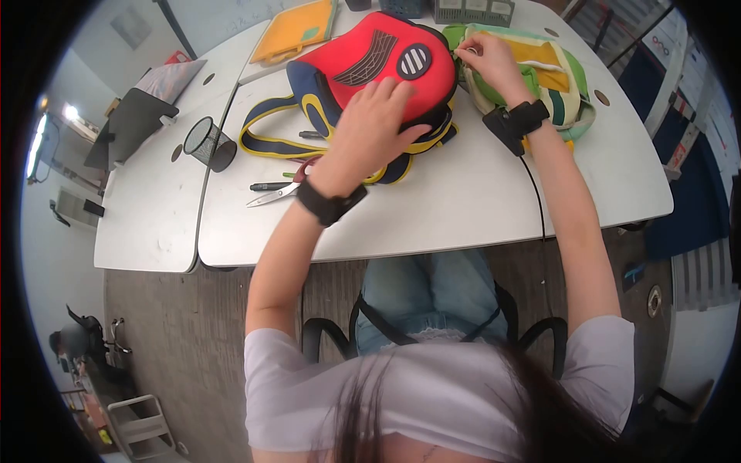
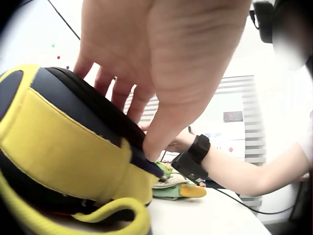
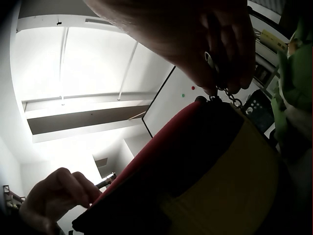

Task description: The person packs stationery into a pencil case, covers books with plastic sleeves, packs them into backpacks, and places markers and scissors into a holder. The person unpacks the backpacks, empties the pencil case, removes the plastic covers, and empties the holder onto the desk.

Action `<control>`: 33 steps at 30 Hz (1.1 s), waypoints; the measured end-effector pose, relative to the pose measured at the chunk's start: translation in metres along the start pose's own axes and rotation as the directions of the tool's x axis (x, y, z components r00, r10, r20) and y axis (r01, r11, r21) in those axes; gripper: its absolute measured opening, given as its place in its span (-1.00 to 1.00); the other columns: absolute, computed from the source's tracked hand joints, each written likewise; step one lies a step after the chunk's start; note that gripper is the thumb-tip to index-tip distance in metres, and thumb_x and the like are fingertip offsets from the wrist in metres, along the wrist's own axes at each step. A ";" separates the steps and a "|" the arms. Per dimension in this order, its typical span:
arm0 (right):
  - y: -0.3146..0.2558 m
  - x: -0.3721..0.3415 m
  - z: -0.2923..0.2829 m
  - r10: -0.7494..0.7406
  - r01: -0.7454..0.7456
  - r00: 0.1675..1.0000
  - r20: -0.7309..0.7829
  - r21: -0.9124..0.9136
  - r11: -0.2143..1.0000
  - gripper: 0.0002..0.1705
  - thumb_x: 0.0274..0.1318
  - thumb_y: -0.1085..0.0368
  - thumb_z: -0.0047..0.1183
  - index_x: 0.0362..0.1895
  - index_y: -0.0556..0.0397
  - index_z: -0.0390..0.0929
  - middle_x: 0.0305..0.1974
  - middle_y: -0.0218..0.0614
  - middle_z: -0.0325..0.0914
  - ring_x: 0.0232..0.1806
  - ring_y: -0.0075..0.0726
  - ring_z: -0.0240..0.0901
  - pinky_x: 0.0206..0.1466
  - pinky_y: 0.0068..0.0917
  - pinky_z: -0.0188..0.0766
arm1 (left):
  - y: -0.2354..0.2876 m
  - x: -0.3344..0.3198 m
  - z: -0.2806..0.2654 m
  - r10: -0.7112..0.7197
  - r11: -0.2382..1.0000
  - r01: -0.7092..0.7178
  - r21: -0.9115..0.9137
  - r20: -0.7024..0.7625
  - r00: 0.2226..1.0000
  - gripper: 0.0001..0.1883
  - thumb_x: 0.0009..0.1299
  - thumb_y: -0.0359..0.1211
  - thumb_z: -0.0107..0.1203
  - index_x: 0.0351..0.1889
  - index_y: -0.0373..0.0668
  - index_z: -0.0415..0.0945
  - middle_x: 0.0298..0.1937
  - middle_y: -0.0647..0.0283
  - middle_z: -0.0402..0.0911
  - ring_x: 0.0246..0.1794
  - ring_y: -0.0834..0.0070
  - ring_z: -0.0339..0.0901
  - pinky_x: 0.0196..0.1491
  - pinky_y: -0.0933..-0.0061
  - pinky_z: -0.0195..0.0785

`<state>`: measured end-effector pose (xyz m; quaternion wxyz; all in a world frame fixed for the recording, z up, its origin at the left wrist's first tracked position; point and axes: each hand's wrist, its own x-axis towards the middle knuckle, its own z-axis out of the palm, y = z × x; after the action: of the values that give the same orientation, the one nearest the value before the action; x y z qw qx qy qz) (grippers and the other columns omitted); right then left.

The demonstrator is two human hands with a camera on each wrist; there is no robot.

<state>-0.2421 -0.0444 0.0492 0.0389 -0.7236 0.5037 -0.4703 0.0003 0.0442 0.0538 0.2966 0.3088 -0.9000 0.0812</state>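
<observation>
A red backpack with navy sides, yellow-edged straps and a striped round patch lies on the white table. Across its near side my left hand rests, fingers extended over the top and thumb apart. At the bag's right edge my right hand pinches a small zipper pull chain. A metal ring shows among the right fingers in the right wrist view, and the chain runs down to the bag's upper edge. Just right of it lies a green and cream backpack, partly behind the right forearm.
Scissors and a black marker lie left of the left wrist. A mesh pen cup stands farther left. Behind are an orange folder and a grey-green basket. A cable hangs from the right wrist camera.
</observation>
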 end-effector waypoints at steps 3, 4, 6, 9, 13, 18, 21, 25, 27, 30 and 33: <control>-0.017 -0.011 -0.008 -0.028 0.029 1.000 0.007 -0.116 0.993 -0.83 -0.11 0.30 0.10 -0.44 0.17 0.55 -0.54 -0.15 0.52 -0.46 -0.18 0.48 -0.35 -0.37 0.37 | 0.013 0.026 0.037 -0.027 0.989 0.048 0.138 -0.155 0.988 -0.48 0.14 -0.24 0.17 0.02 -0.23 0.29 -0.11 0.13 0.44 -0.10 0.20 0.40 -0.09 0.29 0.30; -0.013 -0.013 -0.008 -0.103 0.099 0.995 -0.018 -0.137 0.986 -0.83 -0.09 0.30 0.09 -0.45 0.17 0.53 -0.52 -0.12 0.51 -0.44 -0.12 0.47 -0.34 -0.34 0.36 | 0.012 0.031 0.052 -0.007 0.966 0.068 0.248 -0.240 0.971 -0.46 0.17 -0.25 0.13 0.09 -0.25 0.27 -0.07 0.12 0.45 -0.09 0.19 0.42 -0.08 0.30 0.31; -0.005 -0.013 -0.010 -0.185 0.176 0.982 -0.038 -0.164 0.971 -0.83 -0.07 0.30 0.08 -0.46 0.18 0.51 -0.50 -0.10 0.51 -0.42 -0.07 0.46 -0.32 -0.31 0.36 | 0.009 0.036 0.069 -0.089 0.961 0.124 0.248 -0.145 0.985 -0.49 0.20 -0.29 0.07 0.10 -0.27 0.25 -0.02 0.11 0.44 -0.07 0.19 0.43 -0.07 0.30 0.33; 0.008 -0.011 -0.011 -0.182 0.167 0.983 -0.042 -0.235 0.957 -0.83 -0.05 0.29 0.08 -0.46 0.16 0.49 -0.48 -0.10 0.51 -0.40 0.01 0.44 -0.30 -0.27 0.35 | 0.006 0.037 0.074 -0.163 0.957 0.150 0.250 0.033 0.986 -0.53 0.23 -0.37 -0.02 0.12 -0.31 0.25 0.06 0.08 0.41 -0.02 0.21 0.43 -0.08 0.29 0.36; 0.014 0.011 0.007 -0.191 0.170 0.980 -0.055 -0.263 0.950 -0.78 -0.06 0.24 0.10 -0.44 0.15 0.48 -0.50 -0.12 0.51 -0.42 -0.02 0.44 -0.33 -0.27 0.34 | 0.010 0.026 0.067 -0.096 0.957 0.086 0.276 0.023 0.995 -0.55 0.26 -0.44 -0.08 0.14 -0.31 0.23 0.12 0.06 0.39 0.04 0.16 0.41 -0.03 0.30 0.35; 0.011 0.053 0.036 -0.200 0.201 0.979 0.035 -0.292 0.935 -0.72 -0.11 0.14 0.14 -0.41 0.10 0.51 -0.46 -0.12 0.53 -0.36 -0.02 0.48 -0.30 -0.26 0.37 | 0.005 0.016 0.071 -0.077 0.957 0.078 0.281 -0.014 0.997 -0.55 0.27 -0.41 -0.07 0.15 -0.28 0.23 0.15 0.06 0.37 0.08 0.16 0.38 -0.01 0.31 0.33; 0.001 0.061 0.045 -0.105 0.148 0.987 0.120 -0.441 0.885 -0.70 -0.12 0.11 0.14 -0.37 0.07 0.51 -0.41 -0.14 0.55 -0.29 0.00 0.48 -0.24 -0.25 0.38 | 0.000 0.014 0.070 -0.082 0.970 0.085 0.227 -0.025 0.996 -0.55 0.28 -0.39 -0.06 0.15 -0.27 0.23 0.16 0.07 0.37 0.09 0.18 0.38 0.00 0.30 0.33; 0.032 0.065 0.040 -0.090 0.102 0.994 0.060 -0.261 0.960 -0.63 -0.09 0.07 0.12 -0.26 0.06 0.51 -0.38 -0.16 0.56 -0.27 -0.02 0.48 -0.18 -0.27 0.39 | 0.002 0.013 0.067 -0.081 0.969 0.093 0.231 -0.062 0.995 -0.53 0.27 -0.35 -0.02 0.15 -0.26 0.23 0.15 0.09 0.37 0.08 0.21 0.38 0.00 0.31 0.33; 0.032 0.049 0.016 -0.129 0.140 0.989 0.066 -0.196 0.971 -0.66 -0.04 0.12 0.08 -0.27 0.11 0.51 -0.40 -0.13 0.55 -0.30 -0.07 0.49 -0.21 -0.31 0.38 | 0.001 0.016 0.067 -0.080 0.972 0.092 0.218 -0.062 0.995 -0.52 0.26 -0.35 -0.01 0.15 -0.25 0.23 0.13 0.10 0.38 0.06 0.22 0.39 -0.01 0.31 0.33; 0.027 0.015 -0.021 -0.075 0.120 0.984 0.163 -0.281 0.952 -0.71 0.03 0.19 0.03 -0.34 0.20 0.49 -0.46 -0.13 0.53 -0.38 -0.14 0.48 -0.29 -0.38 0.35 | -0.001 0.020 0.069 -0.094 0.977 0.105 0.187 -0.068 0.993 -0.51 0.25 -0.34 0.00 0.16 -0.22 0.23 0.11 0.11 0.40 0.03 0.24 0.40 -0.02 0.31 0.34; 0.021 -0.030 -0.047 0.019 0.024 0.985 0.172 -0.245 0.969 -0.72 -0.02 0.20 0.04 -0.46 0.21 0.51 -0.53 -0.11 0.52 -0.45 -0.07 0.47 -0.36 -0.32 0.36 | -0.006 0.024 0.071 -0.101 0.983 0.114 0.146 -0.093 0.990 -0.48 0.24 -0.35 0.01 0.19 -0.16 0.21 0.10 0.12 0.39 0.02 0.26 0.40 -0.04 0.29 0.34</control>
<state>-0.2920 -0.0127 0.0446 -0.0079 -0.7616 0.5519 -0.3396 -0.0457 0.0040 0.0101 0.3147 0.3747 -0.8598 0.1460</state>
